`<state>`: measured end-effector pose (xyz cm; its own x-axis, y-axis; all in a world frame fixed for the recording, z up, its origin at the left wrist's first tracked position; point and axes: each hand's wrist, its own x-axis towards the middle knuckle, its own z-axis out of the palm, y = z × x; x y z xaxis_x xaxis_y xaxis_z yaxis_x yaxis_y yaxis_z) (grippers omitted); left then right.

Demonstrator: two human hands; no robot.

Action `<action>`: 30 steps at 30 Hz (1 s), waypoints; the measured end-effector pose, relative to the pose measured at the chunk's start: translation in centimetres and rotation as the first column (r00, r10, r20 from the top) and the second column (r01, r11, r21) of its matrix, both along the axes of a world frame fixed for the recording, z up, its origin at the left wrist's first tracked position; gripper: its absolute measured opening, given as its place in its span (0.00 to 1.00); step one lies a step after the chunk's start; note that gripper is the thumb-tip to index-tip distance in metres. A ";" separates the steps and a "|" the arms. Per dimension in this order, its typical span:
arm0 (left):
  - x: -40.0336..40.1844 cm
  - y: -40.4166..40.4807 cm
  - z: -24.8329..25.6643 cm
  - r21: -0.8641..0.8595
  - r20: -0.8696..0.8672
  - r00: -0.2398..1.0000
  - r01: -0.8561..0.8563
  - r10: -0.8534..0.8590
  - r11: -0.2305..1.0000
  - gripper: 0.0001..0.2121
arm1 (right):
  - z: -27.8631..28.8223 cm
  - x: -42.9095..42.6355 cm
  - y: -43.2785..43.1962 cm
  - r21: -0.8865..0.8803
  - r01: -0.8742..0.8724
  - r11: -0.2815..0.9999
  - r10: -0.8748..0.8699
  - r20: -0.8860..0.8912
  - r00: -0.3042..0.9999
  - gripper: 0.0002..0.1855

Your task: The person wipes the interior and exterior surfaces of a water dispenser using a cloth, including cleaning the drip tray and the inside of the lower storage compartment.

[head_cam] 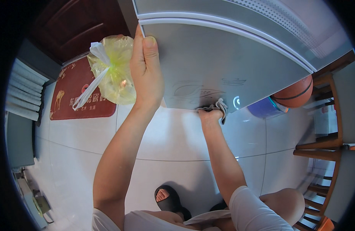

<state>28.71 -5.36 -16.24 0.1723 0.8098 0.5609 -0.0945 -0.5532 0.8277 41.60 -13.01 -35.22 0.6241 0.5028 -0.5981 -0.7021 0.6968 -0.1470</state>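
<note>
A grey refrigerator door (223, 57) with a faint leaf pattern stands before me, under another grey panel. My left hand (148, 66) grips the left edge of this door near its top corner, thumb on the front face and fingers behind the edge. Low on the door, my right hand (211, 115) is at its bottom edge with a dark grey cloth (222, 108). The cloth is bunched around the hand, whose fingers are mostly hidden.
A tied yellowish plastic bag (117, 78) stands on a red doormat (82, 106) at the left. Right of the door are a basketball (296, 92), a blue container (261, 108) and wooden chairs (333, 156). Pale tiles (171, 132) cover the floor.
</note>
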 end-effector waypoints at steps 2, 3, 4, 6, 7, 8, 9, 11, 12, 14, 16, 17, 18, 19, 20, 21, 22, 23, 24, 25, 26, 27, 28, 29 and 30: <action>-0.1 0.1 -0.1 0.025 -0.003 1.000 0.009 -0.009 1.000 0.17 | -0.8 -1.8 0.8 0.030 -0.086 0.996 0.088 -0.076 0.993 0.21; -0.1 0.2 -0.2 0.039 -0.003 1.000 0.016 -0.016 0.999 0.17 | -1.0 -2.9 1.3 0.090 -0.141 0.986 0.148 -0.089 0.985 0.22; -0.2 0.3 -0.2 0.039 -0.001 1.000 0.012 -0.012 0.999 0.17 | -1.0 -4.1 1.8 0.153 -0.194 0.969 0.210 -0.098 0.973 0.24; -0.1 0.4 -0.3 0.042 0.004 1.000 0.005 -0.006 0.999 0.17 | -1.0 -5.9 2.6 0.187 -0.265 0.946 0.292 -0.135 0.947 0.27; 0.0 0.3 -0.2 0.037 0.001 1.000 0.012 -0.012 0.999 0.17 | -1.0 -6.6 3.0 0.158 -0.285 0.945 0.310 -0.167 0.936 0.28; 0.2 0.3 0.0 0.033 -0.002 1.000 0.020 -0.020 0.999 0.17 | -0.9 -6.8 3.1 0.131 -0.305 0.943 0.326 -0.198 0.924 0.29; 0.0 0.3 -0.1 0.023 -0.006 1.000 0.020 -0.019 1.000 0.17 | -0.8 -6.8 3.1 0.137 -0.311 0.940 0.336 -0.226 0.915 0.30; -0.1 0.4 -0.4 0.020 0.005 1.000 0.013 -0.013 1.000 0.19 | -0.4 -6.0 2.7 0.150 -0.320 0.935 0.351 -0.278 0.894 0.31; -0.7 0.8 -0.8 0.015 0.007 1.000 -0.002 0.002 1.000 0.19 | 1.5 -6.2 2.1 0.162 -0.344 0.925 0.376 -0.266 0.887 0.32; -0.3 0.6 -0.2 0.024 0.035 0.999 0.014 -0.015 1.000 0.21 | 0.8 -4.1 0.9 0.215 -0.342 0.915 0.384 -0.198 0.902 0.35; -0.1 0.5 -0.3 0.045 0.043 0.999 0.020 -0.022 0.999 0.23 | 1.0 -2.3 -0.5 0.114 -0.338 0.934 0.353 -0.152 0.923 0.36; -0.1 0.6 -0.3 0.070 0.040 0.999 0.020 -0.023 0.997 0.24 | 0.8 -1.4 -1.1 0.077 -0.328 0.941 0.336 -0.119 0.934 0.36; 0.2 0.9 -0.6 0.091 0.039 0.999 0.028 -0.032 0.995 0.25 | 1.5 -0.5 -2.1 0.035 -0.285 0.958 0.287 -0.078 0.955 0.35; 0.0 1.1 -0.7 0.074 0.015 1.000 0.019 -0.021 0.997 0.25 | 2.5 0.0 -3.0 0.003 -0.248 0.969 0.248 -0.033 0.968 0.35; -0.2 1.3 -1.0 0.056 -0.009 1.000 0.010 -0.010 0.998 0.25 | 2.2 1.2 -3.8 0.011 -0.202 0.979 0.200 0.065 0.978 0.34; -0.3 1.3 -1.1 0.036 -0.032 0.999 0.005 -0.004 0.999 0.26 | 2.0 2.3 -4.6 0.022 -0.151 0.988 0.146 0.164 0.976 0.33; -0.3 1.3 -1.2 0.036 -0.030 1.000 0.009 -0.008 0.999 0.26 | 1.6 3.2 -4.9 -0.048 -0.126 0.991 0.132 0.178 0.975 0.30; -0.3 1.3 -1.2 0.036 -0.029 0.999 0.014 -0.013 0.999 0.26 | 1.3 4.0 -5.1 -0.118 -0.098 0.988 0.120 0.193 0.974 0.28; -0.1 1.3 -1.2 0.040 -0.022 1.000 0.023 -0.022 0.999 0.26 | 1.8 4.3 -5.0 -0.184 -0.063 0.981 0.103 0.215 0.971 0.26; 0.0 1.2 -1.2 0.050 -0.013 1.000 0.008 -0.007 0.999 0.26 | 1.9 3.8 -4.6 -0.216 -0.047 0.975 0.097 0.226 0.969 0.24; 0.1 1.0 -1.2 0.061 -0.004 1.000 -0.007 0.007 0.998 0.26 | 1.6 2.6 -3.8 -0.249 -0.030 0.968 0.090 0.236 0.968 0.22; 0.2 1.0 -1.2 0.071 0.009 1.000 -0.022 0.021 0.997 0.26 | 1.8 1.5 -3.1 -0.280 -0.010 0.960 0.083 0.249 0.965 0.20; 0.3 1.0 -1.0 0.103 0.023 0.999 -0.029 0.027 0.994 0.26 | 1.4 1.0 -2.8 -0.225 -0.001 0.974 0.065 0.273 0.960 0.18; 0.4 1.0 -0.8 0.135 0.037 0.999 -0.036 0.032 0.990 0.26 | 1.2 0.9 -2.8 -0.216 -0.008 0.976 0.076 0.307 0.949 0.18; 0.4 1.1 -1.0 0.133 0.034 0.999 -0.030 0.025 0.991 0.26 | 1.2 0.5 -2.8 -0.215 -0.014 0.977 0.088 0.335 0.938 0.18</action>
